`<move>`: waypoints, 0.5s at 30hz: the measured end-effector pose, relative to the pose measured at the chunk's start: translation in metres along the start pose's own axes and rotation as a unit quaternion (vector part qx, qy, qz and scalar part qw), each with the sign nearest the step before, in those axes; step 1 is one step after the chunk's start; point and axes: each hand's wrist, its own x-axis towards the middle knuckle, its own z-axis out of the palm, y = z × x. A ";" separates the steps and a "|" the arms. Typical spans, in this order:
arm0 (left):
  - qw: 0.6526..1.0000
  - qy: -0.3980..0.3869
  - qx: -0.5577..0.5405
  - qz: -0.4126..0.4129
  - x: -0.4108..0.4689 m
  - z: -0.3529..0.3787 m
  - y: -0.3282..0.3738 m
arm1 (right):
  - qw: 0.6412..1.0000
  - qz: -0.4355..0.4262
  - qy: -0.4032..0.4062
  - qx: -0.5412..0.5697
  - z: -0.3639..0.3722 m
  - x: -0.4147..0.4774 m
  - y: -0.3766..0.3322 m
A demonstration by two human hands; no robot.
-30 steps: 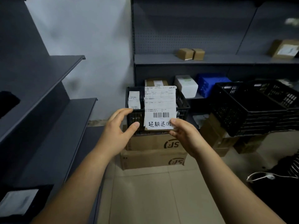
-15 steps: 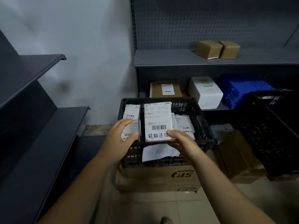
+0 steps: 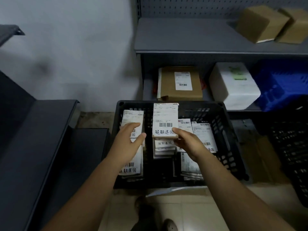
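Observation:
A small flat parcel [image 3: 165, 119] with a white barcode label and black handwritten characters hangs over a black plastic crate [image 3: 233, 137]. My right hand [image 3: 186, 140] pinches its lower right corner. My left hand [image 3: 128, 139] is beside it to the left, fingers relaxed and apart from it, hovering over a stack of labelled parcels [image 3: 133, 117] in the crate's left row. Similar labelled parcels [image 3: 202, 135] fill the crate's middle and right rows.
The crate sits on cardboard boxes on a tiled floor. Behind it a grey shelf unit [image 3: 191, 39] holds a brown parcel [image 3: 180, 84], a white box [image 3: 233, 85], a blue crate [image 3: 283, 85] and two cardboard boxes [image 3: 261, 24]. Dark shelves [image 3: 41, 130] stand left; another black crate [image 3: 293, 155] right.
I have stepped closer and now look down into the crate. The parcel has come down over the middle row, and my left hand has let go of it and drifted left.

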 end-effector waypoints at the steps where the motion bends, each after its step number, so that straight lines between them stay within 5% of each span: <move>1: 1.000 -0.007 0.002 -0.005 0.010 0.002 -0.006 | 1.000 0.012 0.007 -0.005 0.002 0.011 0.002; 15: 0.998 -0.053 0.026 -0.001 0.068 0.021 -0.048 | 0.979 0.070 0.123 -0.148 0.010 0.081 0.019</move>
